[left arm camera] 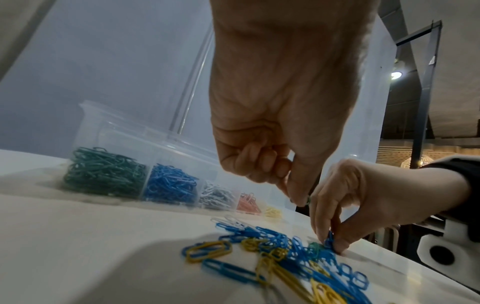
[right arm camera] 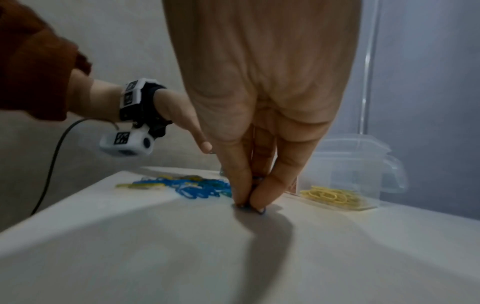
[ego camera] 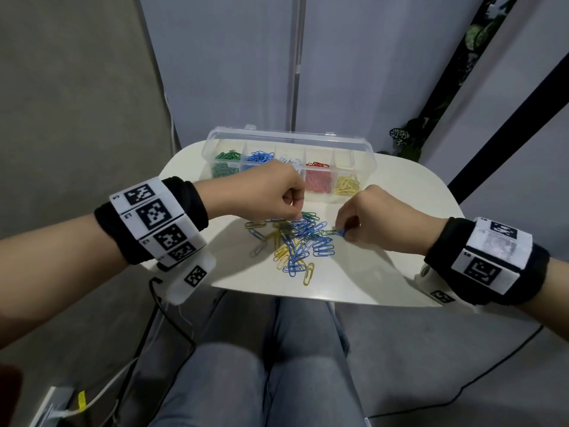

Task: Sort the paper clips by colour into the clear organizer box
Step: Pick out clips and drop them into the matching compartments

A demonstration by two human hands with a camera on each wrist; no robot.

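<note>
Loose clip pile (ego camera: 295, 245) mid-worktop (ego camera: 385, 272), mostly blue, yellow. Right hand (ego camera: 372, 220) pinches blue clip (ego camera: 341, 232) at pile's right edge. Left hand (ego camera: 271, 192) pinches green clip (left arm camera: 308, 200) above pile. Far: box (ego camera: 289, 161), open; compartments left to right green, blue, white, red, yellow.

A white bench (ego camera: 400, 217) with rounded corners fills the middle of the head view. Behind it, at 12 o'clock, stand grey-blue panels (ego camera: 234, 63) joined by a clear strip. A leafy plant (ego camera: 403, 140) on a black frame sits at 2 o'clock. Black cables (ego camera: 172, 322) trail over the grey floor at 7 o'clock (one more at 4 o'clock). Grey-trousered legs (ego camera: 252, 371) show at 6 o'clock.
</note>
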